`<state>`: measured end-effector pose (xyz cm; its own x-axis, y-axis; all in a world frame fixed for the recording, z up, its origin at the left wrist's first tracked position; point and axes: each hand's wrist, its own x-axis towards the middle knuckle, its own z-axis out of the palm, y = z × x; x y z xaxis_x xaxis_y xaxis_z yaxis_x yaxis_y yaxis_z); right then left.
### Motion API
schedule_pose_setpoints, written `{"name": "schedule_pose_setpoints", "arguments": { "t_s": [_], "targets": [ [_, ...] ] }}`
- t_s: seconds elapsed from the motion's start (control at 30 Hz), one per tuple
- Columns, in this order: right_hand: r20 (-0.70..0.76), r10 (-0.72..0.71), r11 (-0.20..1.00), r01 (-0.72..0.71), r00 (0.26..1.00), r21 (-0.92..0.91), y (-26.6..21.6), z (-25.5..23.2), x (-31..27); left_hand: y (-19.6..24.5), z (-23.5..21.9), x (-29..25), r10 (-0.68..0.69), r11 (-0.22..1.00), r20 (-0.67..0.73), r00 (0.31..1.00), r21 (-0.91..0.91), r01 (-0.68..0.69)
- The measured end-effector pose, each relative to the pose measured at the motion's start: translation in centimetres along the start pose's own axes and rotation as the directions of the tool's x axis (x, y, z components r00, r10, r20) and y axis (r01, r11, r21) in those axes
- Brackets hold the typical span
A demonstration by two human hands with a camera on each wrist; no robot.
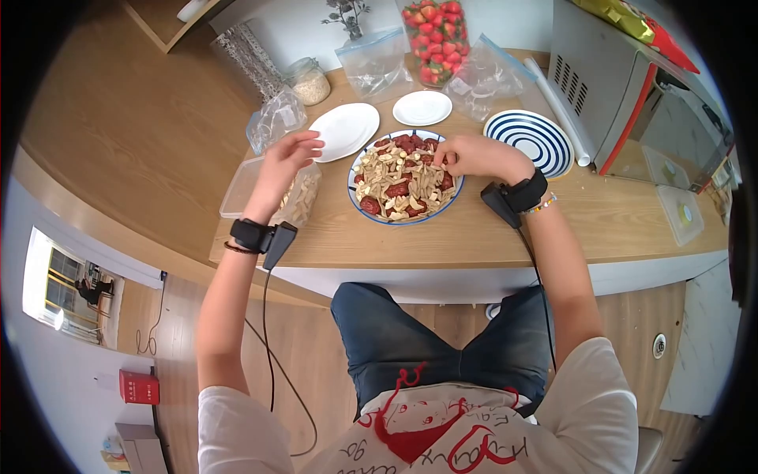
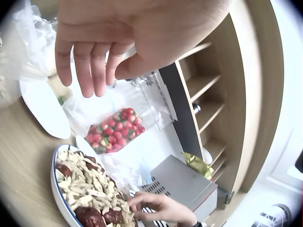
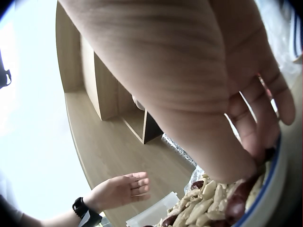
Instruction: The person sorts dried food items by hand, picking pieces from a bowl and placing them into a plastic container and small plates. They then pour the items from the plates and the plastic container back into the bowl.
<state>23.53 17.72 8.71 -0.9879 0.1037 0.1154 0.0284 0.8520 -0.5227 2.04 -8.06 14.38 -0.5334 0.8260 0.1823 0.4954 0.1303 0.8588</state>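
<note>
A white bowl with a blue rim (image 1: 350,186) holds dried red dates (image 1: 397,189) mixed with pale dried slices (image 1: 384,168). My right hand (image 1: 474,156) reaches over the bowl's right side. Its curled fingers and thumb dip into the mix close to the rim, and I cannot tell whether they pinch a piece. My left hand (image 1: 283,170) hovers in the air left of the bowl, its fingers loosely extended and holding nothing. Below it stands a clear plastic box (image 1: 241,189) with more pale slices, partly hidden by the left wrist.
Behind the bowl lie two white plates (image 1: 345,131) and a blue-striped plate (image 1: 529,142). Farther back stand a bag of strawberries (image 1: 437,39), clear zip bags (image 1: 375,67) and a jar of oats (image 1: 308,82). A microwave (image 1: 604,79) and a white roll (image 1: 557,110) are at right.
</note>
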Motion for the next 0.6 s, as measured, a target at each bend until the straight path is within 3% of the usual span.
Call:
{"name": "schedule_pose_setpoints", "arguments": {
  "t_s": [0.03, 0.13, 0.23, 0.33, 0.47, 0.6],
  "targets": [
    [0.009, 0.028, 1.0, -0.028, 1.0, 0.0, -0.4, -0.3, -0.1, -0.2, 1.0, 0.3, 0.164, 0.985, 0.028, 0.986, 0.057, -0.166],
    [0.016, 0.053, 0.998, -0.054, 0.998, 0.041, -0.8, -0.6, 0.0, 1.1, 4.0, -0.6, 0.131, 0.962, 0.211, 0.969, 0.209, -0.176],
    [0.009, -0.015, 0.985, 0.013, 1.0, 0.174, -0.2, -0.3, 0.4, 2.4, 7.0, -2.0, 0.15, 0.823, 0.459, 0.876, 0.433, -0.368],
    [-0.102, -0.147, 0.953, 0.169, 0.984, 0.252, -0.2, 0.3, 0.8, 3.2, 8.6, -2.5, 0.152, 0.805, 0.554, 0.818, 0.411, -0.428],
    [-0.026, -0.129, 0.944, 0.131, 0.991, 0.302, -1.0, -0.1, 0.6, 2.2, 9.3, -1.4, 0.322, 0.676, 0.606, 0.728, 0.39, -0.625],
    [-0.09, -0.171, 0.941, 0.19, 0.981, 0.279, -0.3, 0.8, 1.2, 2.2, 9.7, -1.2, 0.241, 0.735, 0.606, 0.759, 0.397, -0.55]
  ]
}}
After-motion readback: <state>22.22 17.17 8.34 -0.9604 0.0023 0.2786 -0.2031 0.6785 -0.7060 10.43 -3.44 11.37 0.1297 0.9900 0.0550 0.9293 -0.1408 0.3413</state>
